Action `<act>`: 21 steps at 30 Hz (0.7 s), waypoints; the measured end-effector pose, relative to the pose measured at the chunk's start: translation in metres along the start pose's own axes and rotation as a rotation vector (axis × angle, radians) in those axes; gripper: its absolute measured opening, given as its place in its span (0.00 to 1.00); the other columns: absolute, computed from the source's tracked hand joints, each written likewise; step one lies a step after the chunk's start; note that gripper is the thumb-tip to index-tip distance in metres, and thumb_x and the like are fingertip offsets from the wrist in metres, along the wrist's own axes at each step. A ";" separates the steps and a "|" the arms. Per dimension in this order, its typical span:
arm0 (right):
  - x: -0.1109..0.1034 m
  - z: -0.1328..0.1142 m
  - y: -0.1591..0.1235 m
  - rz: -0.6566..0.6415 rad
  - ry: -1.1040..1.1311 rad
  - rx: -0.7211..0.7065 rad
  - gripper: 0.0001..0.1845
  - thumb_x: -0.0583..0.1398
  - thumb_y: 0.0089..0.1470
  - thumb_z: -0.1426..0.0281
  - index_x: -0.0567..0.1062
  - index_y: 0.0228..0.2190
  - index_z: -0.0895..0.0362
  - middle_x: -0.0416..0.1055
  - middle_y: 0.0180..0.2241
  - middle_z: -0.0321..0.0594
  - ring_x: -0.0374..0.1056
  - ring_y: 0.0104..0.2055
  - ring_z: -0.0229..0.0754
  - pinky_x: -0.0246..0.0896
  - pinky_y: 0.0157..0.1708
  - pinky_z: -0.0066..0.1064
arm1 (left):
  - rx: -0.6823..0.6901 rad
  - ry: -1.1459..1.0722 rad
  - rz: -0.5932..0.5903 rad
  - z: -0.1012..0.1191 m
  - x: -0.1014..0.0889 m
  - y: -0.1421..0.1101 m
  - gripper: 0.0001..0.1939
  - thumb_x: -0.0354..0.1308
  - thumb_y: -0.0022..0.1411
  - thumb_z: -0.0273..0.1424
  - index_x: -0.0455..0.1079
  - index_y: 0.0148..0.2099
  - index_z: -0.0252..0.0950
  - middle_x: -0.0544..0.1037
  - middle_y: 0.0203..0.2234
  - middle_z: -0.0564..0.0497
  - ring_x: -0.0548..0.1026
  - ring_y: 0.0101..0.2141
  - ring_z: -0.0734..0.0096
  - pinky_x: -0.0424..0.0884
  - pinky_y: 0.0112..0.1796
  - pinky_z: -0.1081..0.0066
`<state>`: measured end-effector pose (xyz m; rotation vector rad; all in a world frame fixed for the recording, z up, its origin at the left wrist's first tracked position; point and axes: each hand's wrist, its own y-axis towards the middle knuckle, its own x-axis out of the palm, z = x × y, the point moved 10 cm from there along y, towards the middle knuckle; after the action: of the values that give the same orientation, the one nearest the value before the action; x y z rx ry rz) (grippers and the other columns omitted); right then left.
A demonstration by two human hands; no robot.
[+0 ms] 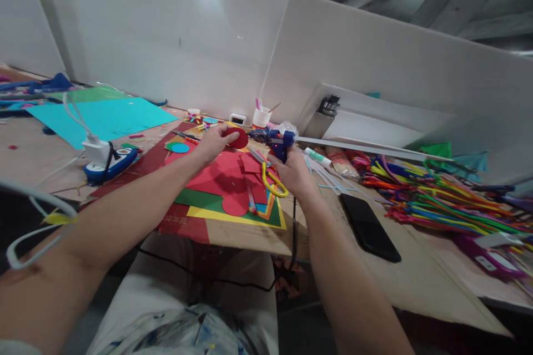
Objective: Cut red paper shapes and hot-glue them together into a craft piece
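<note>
White partition panels bhd. cluttered worktop. L hand pinching red paper disc; R hand grasping blue hot-glue gun, nozzle nr. disc.

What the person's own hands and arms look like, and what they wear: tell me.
The left hand and right hand show no gloves, rings or watch. The left forearm and right forearm are uncovered. A pale edge in the lower left corner may be a sleeve.
</note>
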<state>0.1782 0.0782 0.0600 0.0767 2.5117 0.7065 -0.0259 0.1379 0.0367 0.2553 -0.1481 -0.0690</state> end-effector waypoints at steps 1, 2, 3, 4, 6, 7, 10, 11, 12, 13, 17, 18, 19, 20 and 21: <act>0.000 0.000 0.000 0.004 0.001 -0.001 0.25 0.62 0.53 0.61 0.71 0.52 0.55 0.77 0.46 0.45 0.72 0.47 0.50 0.67 0.51 0.43 | 0.005 -0.001 0.002 0.000 -0.001 0.000 0.09 0.68 0.56 0.29 0.75 0.39 0.32 0.81 0.35 0.45 0.80 0.34 0.68 0.75 0.30 0.72; -0.001 0.000 0.000 0.007 0.000 0.002 0.25 0.63 0.53 0.61 0.71 0.52 0.55 0.77 0.45 0.45 0.72 0.47 0.50 0.67 0.51 0.44 | 0.008 0.000 0.001 0.000 -0.001 0.001 0.08 0.67 0.56 0.29 0.75 0.39 0.32 0.81 0.35 0.45 0.80 0.34 0.67 0.75 0.31 0.72; -0.001 0.001 0.000 0.010 -0.003 0.005 0.25 0.63 0.53 0.61 0.71 0.52 0.55 0.77 0.45 0.45 0.72 0.47 0.51 0.67 0.51 0.44 | 0.011 0.001 -0.003 0.000 0.000 0.000 0.08 0.67 0.57 0.28 0.75 0.39 0.32 0.81 0.35 0.45 0.80 0.34 0.67 0.75 0.31 0.72; -0.001 0.001 0.000 0.011 -0.008 0.006 0.25 0.63 0.53 0.61 0.71 0.52 0.55 0.77 0.45 0.46 0.72 0.47 0.51 0.67 0.51 0.44 | 0.013 0.005 -0.008 0.000 0.000 0.000 0.07 0.66 0.57 0.28 0.75 0.39 0.32 0.81 0.35 0.45 0.80 0.34 0.67 0.75 0.31 0.72; -0.001 0.002 0.000 0.011 -0.024 0.009 0.25 0.62 0.53 0.62 0.71 0.52 0.56 0.77 0.46 0.47 0.72 0.47 0.51 0.66 0.51 0.44 | 0.014 0.019 -0.024 0.000 0.002 -0.001 0.07 0.65 0.57 0.27 0.75 0.40 0.32 0.81 0.35 0.45 0.80 0.34 0.68 0.75 0.30 0.72; -0.001 0.002 0.000 0.009 -0.031 0.011 0.25 0.62 0.53 0.63 0.71 0.52 0.56 0.76 0.47 0.47 0.72 0.48 0.51 0.66 0.52 0.44 | 0.013 0.028 -0.034 0.000 0.004 -0.001 0.07 0.65 0.57 0.26 0.75 0.40 0.32 0.82 0.35 0.45 0.80 0.34 0.68 0.76 0.30 0.72; -0.001 0.000 -0.001 0.002 -0.044 0.020 0.25 0.62 0.53 0.63 0.71 0.53 0.57 0.76 0.48 0.47 0.72 0.48 0.51 0.65 0.52 0.43 | 0.007 0.056 -0.060 -0.002 0.007 -0.003 0.07 0.66 0.56 0.27 0.76 0.39 0.31 0.81 0.34 0.46 0.80 0.33 0.68 0.76 0.30 0.72; 0.000 -0.001 -0.001 -0.001 -0.043 0.015 0.25 0.62 0.54 0.63 0.71 0.53 0.57 0.76 0.48 0.47 0.72 0.48 0.51 0.65 0.53 0.43 | 0.006 0.062 -0.064 -0.002 0.008 -0.003 0.07 0.66 0.56 0.27 0.76 0.39 0.31 0.81 0.33 0.46 0.80 0.33 0.68 0.76 0.31 0.72; 0.000 -0.002 -0.002 -0.005 -0.042 0.008 0.26 0.61 0.54 0.63 0.71 0.53 0.56 0.77 0.48 0.47 0.72 0.48 0.50 0.65 0.53 0.43 | 0.006 0.066 -0.066 -0.002 0.008 -0.003 0.07 0.66 0.56 0.27 0.76 0.38 0.31 0.81 0.33 0.46 0.80 0.33 0.68 0.76 0.31 0.72; 0.000 -0.004 -0.002 -0.007 -0.041 0.002 0.26 0.62 0.54 0.63 0.71 0.53 0.56 0.77 0.48 0.47 0.72 0.48 0.50 0.65 0.53 0.42 | 0.005 0.068 -0.068 -0.003 0.009 -0.003 0.07 0.66 0.56 0.27 0.76 0.38 0.31 0.81 0.33 0.46 0.80 0.33 0.68 0.76 0.31 0.71; 0.000 -0.003 -0.001 -0.010 -0.032 -0.014 0.27 0.62 0.54 0.61 0.70 0.54 0.56 0.76 0.48 0.47 0.72 0.49 0.51 0.65 0.54 0.43 | 0.011 0.056 -0.084 -0.003 0.009 -0.002 0.07 0.66 0.56 0.27 0.75 0.39 0.31 0.81 0.34 0.46 0.80 0.33 0.67 0.76 0.31 0.71; 0.000 -0.002 -0.001 -0.012 -0.028 -0.013 0.28 0.62 0.54 0.61 0.70 0.55 0.56 0.76 0.48 0.47 0.72 0.49 0.51 0.65 0.53 0.44 | 0.016 0.049 -0.082 -0.003 0.008 -0.002 0.08 0.66 0.56 0.28 0.75 0.39 0.31 0.81 0.34 0.46 0.80 0.33 0.67 0.76 0.30 0.72; 0.000 0.000 -0.001 -0.011 -0.027 -0.008 0.28 0.62 0.54 0.61 0.70 0.55 0.56 0.76 0.47 0.47 0.72 0.48 0.51 0.65 0.53 0.44 | 0.023 0.043 -0.076 -0.003 0.007 0.000 0.08 0.66 0.56 0.28 0.75 0.39 0.31 0.81 0.34 0.46 0.80 0.33 0.68 0.75 0.30 0.72; 0.000 0.002 -0.001 -0.008 -0.030 -0.002 0.28 0.62 0.54 0.61 0.70 0.55 0.56 0.77 0.47 0.47 0.72 0.48 0.52 0.66 0.52 0.45 | 0.030 0.038 -0.066 -0.002 0.005 0.001 0.08 0.66 0.56 0.29 0.75 0.39 0.32 0.82 0.34 0.46 0.80 0.33 0.68 0.75 0.30 0.73; -0.001 0.005 0.000 -0.002 -0.038 0.004 0.27 0.62 0.54 0.62 0.71 0.55 0.56 0.77 0.46 0.46 0.73 0.47 0.52 0.66 0.52 0.45 | 0.036 0.036 -0.054 -0.002 0.003 0.002 0.09 0.67 0.56 0.29 0.75 0.40 0.32 0.82 0.34 0.46 0.80 0.34 0.68 0.75 0.30 0.73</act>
<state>0.1811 0.0798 0.0568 0.0877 2.4765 0.6933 -0.0224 0.1404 0.0360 0.2963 -0.1064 -0.1154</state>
